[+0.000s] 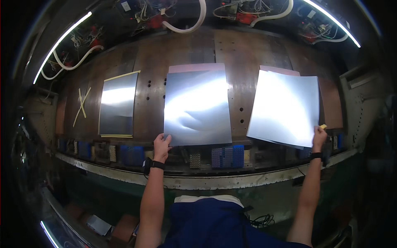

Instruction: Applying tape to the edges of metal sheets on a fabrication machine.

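The middle metal sheet (197, 109) lies spread out, shiny. The right metal sheet (284, 107) shines too, beside a yellow piece (323, 127).

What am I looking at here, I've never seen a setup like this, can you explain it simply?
These are a person's bare hands, filmed by a wide camera on their head looking down, so straight edges look bent. On the brown work surface lie a left sheet with yellow edges, a shiny middle sheet and a shiny right sheet. Crossed yellow strips sit farther left. The left hand grips the middle sheet's near left corner; the right hand is at the right sheet's near right corner, with a small yellow piece.
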### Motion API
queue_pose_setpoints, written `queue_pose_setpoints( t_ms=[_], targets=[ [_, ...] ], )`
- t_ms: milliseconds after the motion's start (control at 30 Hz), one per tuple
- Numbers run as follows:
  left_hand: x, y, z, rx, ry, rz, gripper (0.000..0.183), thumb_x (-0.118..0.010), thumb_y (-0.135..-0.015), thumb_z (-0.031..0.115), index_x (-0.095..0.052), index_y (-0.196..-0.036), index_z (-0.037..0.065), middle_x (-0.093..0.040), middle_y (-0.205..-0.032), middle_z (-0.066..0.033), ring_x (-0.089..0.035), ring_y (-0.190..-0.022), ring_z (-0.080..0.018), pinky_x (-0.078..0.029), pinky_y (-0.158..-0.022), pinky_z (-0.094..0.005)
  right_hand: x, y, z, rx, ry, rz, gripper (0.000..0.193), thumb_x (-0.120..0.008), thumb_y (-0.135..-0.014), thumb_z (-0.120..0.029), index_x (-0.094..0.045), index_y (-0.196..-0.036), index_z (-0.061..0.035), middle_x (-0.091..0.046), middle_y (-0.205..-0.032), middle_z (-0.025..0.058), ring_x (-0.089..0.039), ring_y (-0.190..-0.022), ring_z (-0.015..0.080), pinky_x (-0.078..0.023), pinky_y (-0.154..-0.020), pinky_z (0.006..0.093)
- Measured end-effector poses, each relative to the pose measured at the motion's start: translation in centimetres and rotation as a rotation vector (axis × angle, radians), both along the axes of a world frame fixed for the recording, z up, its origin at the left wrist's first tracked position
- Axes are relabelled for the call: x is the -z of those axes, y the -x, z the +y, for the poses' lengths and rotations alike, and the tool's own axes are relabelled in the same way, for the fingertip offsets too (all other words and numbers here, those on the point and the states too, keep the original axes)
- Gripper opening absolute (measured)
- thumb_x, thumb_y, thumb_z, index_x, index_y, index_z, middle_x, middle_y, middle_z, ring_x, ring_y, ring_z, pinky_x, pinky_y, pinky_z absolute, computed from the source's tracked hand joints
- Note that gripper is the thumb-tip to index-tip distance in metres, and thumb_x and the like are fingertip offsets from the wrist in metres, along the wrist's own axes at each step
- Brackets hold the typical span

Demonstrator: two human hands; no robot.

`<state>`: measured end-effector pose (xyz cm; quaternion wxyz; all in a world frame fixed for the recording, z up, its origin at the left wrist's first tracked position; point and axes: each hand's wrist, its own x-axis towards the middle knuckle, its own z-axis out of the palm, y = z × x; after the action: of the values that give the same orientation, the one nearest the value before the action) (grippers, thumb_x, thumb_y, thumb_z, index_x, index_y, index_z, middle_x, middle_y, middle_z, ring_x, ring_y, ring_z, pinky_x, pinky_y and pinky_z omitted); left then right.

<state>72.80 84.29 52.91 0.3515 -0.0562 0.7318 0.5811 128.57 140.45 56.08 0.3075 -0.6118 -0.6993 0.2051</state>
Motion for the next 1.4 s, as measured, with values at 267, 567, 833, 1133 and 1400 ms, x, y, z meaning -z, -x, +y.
queue_pose_setpoints(
  t_ms=[267,567,833,1133,1400],
  targets=[
    [3.5,2.7,0.1,0.169,0.071,0.431,0.039,-0.072,-0.094,0.005,-0.062,-0.131,-0.003,-0.072,-0.106,-0.0075,-0.068,-0.091,-0.0168,-0.056,-0.079,-0.0308,-9.0,-7.5,8.8,-0.016,-0.522,-0.411,0.038,-0.069,-0.102,-0.019,-0.066,-0.129,0.007,-0.069,-0.124,0.0202,-0.065,-0.114,0.0319,-0.051,-0.101,0.041],
    [5.0,2.5,-0.9,0.254,0.12,0.505,0.063,-0.084,-0.079,-0.004,-0.061,-0.138,-0.001,-0.064,-0.11,-0.0088,-0.063,-0.091,-0.0177,-0.055,-0.082,-0.0316,4.6,27.2,-26.7,-0.85,-0.008,-0.357,0.071,-0.084,-0.083,-0.037,-0.06,-0.141,-0.0043,-0.059,-0.112,0.0181,-0.058,-0.104,0.0363,-0.042,-0.089,0.0465],
    [3.2,1.4,-0.9,0.405,0.219,0.676,0.067,-0.081,-0.088,0.009,-0.054,-0.148,-0.001,-0.056,-0.122,-0.0141,-0.059,-0.106,-0.0311,-0.05,-0.094,-0.0395,7.0,30.4,-29.0,-0.803,-0.016,-0.398,0.07,-0.081,-0.086,-0.037,-0.058,-0.144,-0.0059,-0.056,-0.108,0.0158,-0.055,-0.104,0.0347,-0.041,-0.087,0.0459],
    [3.2,3.1,-0.7,0.578,0.351,0.934,0.07,-0.082,-0.087,0.015,-0.054,-0.15,0.005,-0.056,-0.123,-0.0148,-0.06,-0.108,-0.0358,-0.052,-0.09,-0.0447,7.5,30.9,-28.6,-0.779,-0.034,-0.368,0.066,-0.081,-0.086,-0.038,-0.062,-0.141,-0.0061,-0.056,-0.104,0.0149,-0.056,-0.099,0.0357,-0.042,-0.084,0.0471],
    [2.4,2.8,-0.6,0.55,0.344,0.867,0.07,-0.083,-0.085,0.013,-0.056,-0.149,0.009,-0.057,-0.122,-0.0145,-0.061,-0.111,-0.035,-0.052,-0.092,-0.0417,7.2,30.7,-28.5,-0.777,-0.03,-0.345,0.068,-0.083,-0.084,-0.037,-0.062,-0.141,-0.0065,-0.056,-0.103,0.0151,-0.056,-0.099,0.0359,-0.043,-0.084,0.0474]
  ],
)
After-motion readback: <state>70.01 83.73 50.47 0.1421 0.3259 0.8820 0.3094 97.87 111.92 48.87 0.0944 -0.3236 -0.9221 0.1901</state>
